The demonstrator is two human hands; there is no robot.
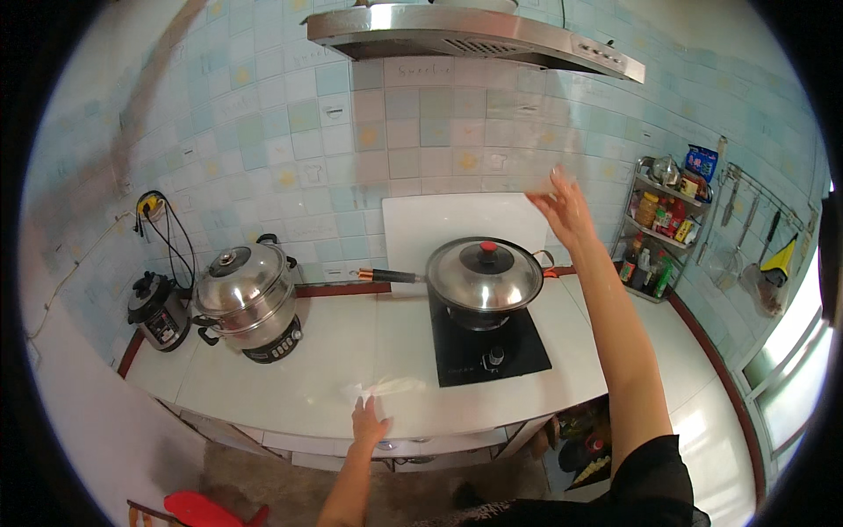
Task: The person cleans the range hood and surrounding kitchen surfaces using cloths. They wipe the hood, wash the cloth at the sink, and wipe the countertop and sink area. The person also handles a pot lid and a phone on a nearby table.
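My right hand (565, 207) is raised in front of the tiled wall, above and right of a wok, with its fingers apart and slightly blurred; nothing shows in it. The steel wok lid (484, 290) with a red-topped black knob covers the wok on the black gas hob (494, 362). A long dark wok handle (388, 275) points left. Low over the front of the white counter (329, 336), my left hand (369, 421) has its fingers apart and holds nothing visible. A pale, shiny patch (388, 387) lies just beyond its fingertips; whether it is film or a reflection is unclear.
A lidded steel steamer pot (247, 290) on an electric base stands left, beside a pressure cooker (158, 316). The range hood (474, 36) overhangs the wok. To the right are a condiment rack (662, 224) and hanging utensils (754, 230). A red object (207, 508) is at lower left.
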